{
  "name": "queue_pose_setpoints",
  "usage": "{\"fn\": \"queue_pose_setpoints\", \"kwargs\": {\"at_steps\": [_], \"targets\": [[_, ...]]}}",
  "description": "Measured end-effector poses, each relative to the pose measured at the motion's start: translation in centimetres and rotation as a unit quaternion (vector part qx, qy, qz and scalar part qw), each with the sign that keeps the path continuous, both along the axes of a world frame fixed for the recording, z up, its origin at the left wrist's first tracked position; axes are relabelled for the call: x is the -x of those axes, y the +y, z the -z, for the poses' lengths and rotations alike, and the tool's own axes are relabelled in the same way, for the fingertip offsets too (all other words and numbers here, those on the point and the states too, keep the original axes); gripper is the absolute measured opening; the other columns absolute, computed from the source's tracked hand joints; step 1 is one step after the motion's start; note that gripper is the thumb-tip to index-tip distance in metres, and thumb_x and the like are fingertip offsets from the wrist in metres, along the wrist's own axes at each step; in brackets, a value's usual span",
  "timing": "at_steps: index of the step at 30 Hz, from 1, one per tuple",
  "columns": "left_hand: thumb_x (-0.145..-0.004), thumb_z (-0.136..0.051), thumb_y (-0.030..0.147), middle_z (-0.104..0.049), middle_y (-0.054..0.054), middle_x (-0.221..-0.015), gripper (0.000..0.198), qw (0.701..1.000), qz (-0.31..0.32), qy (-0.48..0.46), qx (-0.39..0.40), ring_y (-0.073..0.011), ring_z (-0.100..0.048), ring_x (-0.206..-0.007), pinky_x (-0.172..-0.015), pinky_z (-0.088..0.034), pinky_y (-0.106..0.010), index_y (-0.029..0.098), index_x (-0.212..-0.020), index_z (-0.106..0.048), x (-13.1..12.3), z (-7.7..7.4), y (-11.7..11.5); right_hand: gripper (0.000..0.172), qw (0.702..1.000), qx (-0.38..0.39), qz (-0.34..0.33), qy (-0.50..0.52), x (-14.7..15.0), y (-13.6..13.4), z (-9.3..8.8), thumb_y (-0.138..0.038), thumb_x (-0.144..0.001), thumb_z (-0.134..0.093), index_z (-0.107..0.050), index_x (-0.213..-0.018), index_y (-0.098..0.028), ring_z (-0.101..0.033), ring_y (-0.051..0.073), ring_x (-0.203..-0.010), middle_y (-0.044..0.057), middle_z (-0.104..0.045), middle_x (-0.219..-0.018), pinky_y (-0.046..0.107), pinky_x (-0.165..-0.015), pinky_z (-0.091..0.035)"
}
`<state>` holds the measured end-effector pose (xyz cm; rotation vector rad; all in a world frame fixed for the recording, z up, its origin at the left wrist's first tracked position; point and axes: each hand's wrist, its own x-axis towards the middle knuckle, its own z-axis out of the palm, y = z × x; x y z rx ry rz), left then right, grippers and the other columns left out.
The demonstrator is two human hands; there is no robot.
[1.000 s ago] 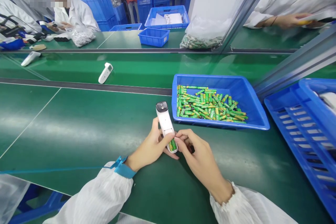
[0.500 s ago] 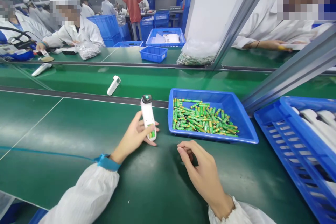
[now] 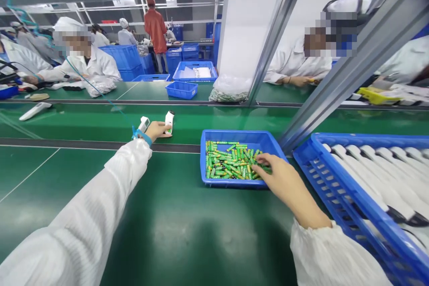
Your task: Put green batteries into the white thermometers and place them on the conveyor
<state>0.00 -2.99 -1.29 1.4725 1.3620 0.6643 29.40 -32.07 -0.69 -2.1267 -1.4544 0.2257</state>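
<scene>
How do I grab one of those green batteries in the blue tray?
Pinch a battery from the top of the heap across its middle, coming straight down. The batteries lie on their sides, long and round, so fingertips fit on either side. The blue tray's rim is low, so reach over it.

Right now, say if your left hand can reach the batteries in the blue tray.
Probably yes: the left hand rests near the blue tray, only green bench between, and the green batteries lie uncovered.
</scene>
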Motion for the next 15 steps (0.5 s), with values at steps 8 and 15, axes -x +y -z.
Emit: {"fn": "queue_pose_setpoints", "kwargs": {"at_steps": [8, 15], "targets": [[-0.066, -0.079, 0.014, -0.059, -0.016, -0.127, 0.041, 0.969, -0.089, 0.158, -0.169, -0.0363, -0.048, -0.127, -0.097, -0.048, -0.043, 0.013, -0.105, -0.067, 2.0, -0.7, 1.1, 0.029, 0.995, 0.080, -0.050, 0.010, -0.1, 2.4, 0.1, -0.045, -0.086, -0.063, -0.069, -0.107, -0.027, -0.068, 0.025, -0.093, 0.004, -0.073, -0.102, 0.034, -0.073, -0.051], [-0.068, -0.068, 0.007, -0.058, -0.028, -0.124, 0.053, 0.956, -0.143, 0.171, -0.192, -0.0446, -0.045, -0.127, -0.099, -0.040, -0.052, 0.006, -0.119, -0.054, 4.2, 0.0, -1.3, 0.057, 0.983, 0.107, -0.120, 0.084, -0.6, 2.2, -0.6, -0.062, -0.073, -0.072, -0.067, -0.119, -0.028, -0.067, 0.028, -0.095, 0.005, -0.073, -0.108, 0.038, -0.080, -0.051]]}}
